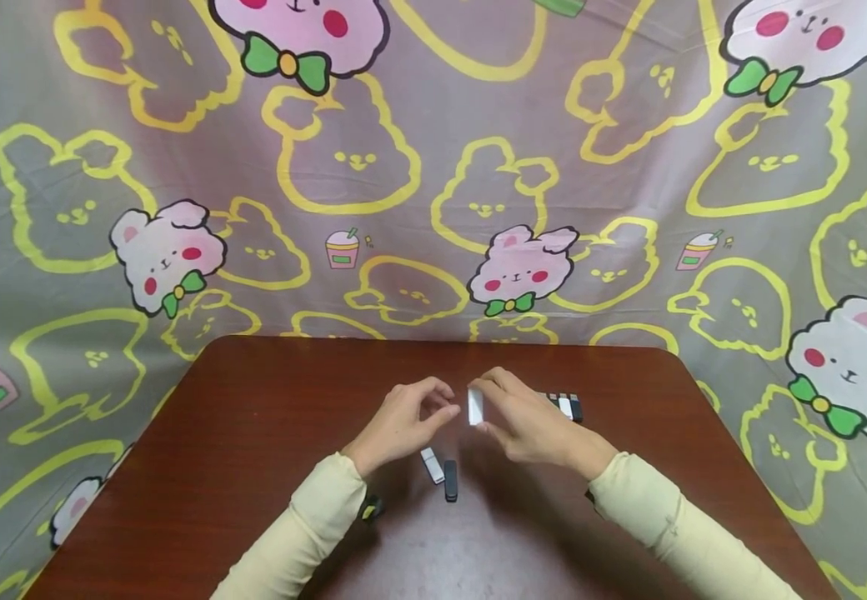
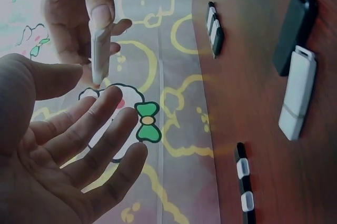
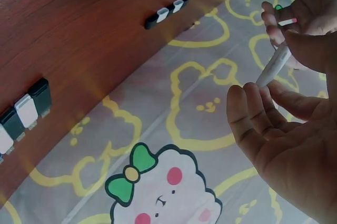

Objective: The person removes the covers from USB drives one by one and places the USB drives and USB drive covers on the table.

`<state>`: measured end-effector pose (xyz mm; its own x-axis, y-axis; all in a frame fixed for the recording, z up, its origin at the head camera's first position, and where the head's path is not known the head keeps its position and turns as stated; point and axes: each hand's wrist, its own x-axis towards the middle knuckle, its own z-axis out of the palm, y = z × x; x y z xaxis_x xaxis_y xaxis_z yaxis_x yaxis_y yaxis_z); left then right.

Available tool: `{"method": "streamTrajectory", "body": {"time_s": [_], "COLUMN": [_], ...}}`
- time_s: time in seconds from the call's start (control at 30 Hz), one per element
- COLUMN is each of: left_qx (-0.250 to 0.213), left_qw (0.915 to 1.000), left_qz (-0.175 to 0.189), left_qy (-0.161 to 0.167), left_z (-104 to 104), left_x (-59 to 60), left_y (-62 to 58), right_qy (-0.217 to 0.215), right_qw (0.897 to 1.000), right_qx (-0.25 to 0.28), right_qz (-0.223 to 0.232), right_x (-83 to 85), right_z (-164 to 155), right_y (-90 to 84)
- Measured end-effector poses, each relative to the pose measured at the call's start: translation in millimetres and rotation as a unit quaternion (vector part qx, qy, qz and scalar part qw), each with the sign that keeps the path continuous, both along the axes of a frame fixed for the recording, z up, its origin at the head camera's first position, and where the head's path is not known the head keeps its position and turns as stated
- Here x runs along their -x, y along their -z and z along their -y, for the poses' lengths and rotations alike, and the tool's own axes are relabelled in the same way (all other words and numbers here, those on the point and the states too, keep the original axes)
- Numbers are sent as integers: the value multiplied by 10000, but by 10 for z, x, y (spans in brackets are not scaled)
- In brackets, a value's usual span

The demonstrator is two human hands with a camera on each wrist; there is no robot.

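Observation:
My right hand (image 1: 531, 421) pinches a white USB stick (image 1: 475, 406) between thumb and fingers, holding it upright above the table. Just to its left is my left hand (image 1: 403, 421), fingers loosely bent and apart from the stick. In the left wrist view the left palm (image 2: 68, 155) faces the held stick (image 2: 100, 55) with fingers spread and nothing in them. Below the hands, a white USB stick (image 1: 432, 465) and a black USB stick (image 1: 451, 481) lie side by side on the table.
A row of black and white sticks (image 1: 564, 407), metal plugs showing, lies beyond my right hand. The right wrist view shows another short black and white row (image 3: 167, 12). A small dark and yellow thing (image 1: 372, 507) is partly behind the left sleeve. A patterned cloth (image 1: 418, 167) hangs behind the table (image 1: 253, 417).

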<state>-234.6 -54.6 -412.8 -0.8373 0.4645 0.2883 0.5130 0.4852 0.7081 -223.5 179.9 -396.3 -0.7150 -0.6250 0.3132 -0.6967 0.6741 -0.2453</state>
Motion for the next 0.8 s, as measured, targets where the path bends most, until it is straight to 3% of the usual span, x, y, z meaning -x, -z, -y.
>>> {"method": "streamTrajectory", "body": {"time_s": [0.3,0.57,0.8], "left_qx": [-140,-310,-447], "left_qw": [9995,9981,9978], "left_qz": [273,532,484], "left_qy": [-100,-81,-58], "left_z": [-125,-208,-272], "left_x": [21,25,34], "left_y": [-13,-64,-104], "right_qy": [-78,-213,-203], "right_qw": [9999,9958,9912], "right_qx": [-16,45,19], "right_qz": [-139,-892,-1310], "right_x": [-49,-99,-118], "right_z": [31,38,73], "right_y": [-35,-59,-59]}}
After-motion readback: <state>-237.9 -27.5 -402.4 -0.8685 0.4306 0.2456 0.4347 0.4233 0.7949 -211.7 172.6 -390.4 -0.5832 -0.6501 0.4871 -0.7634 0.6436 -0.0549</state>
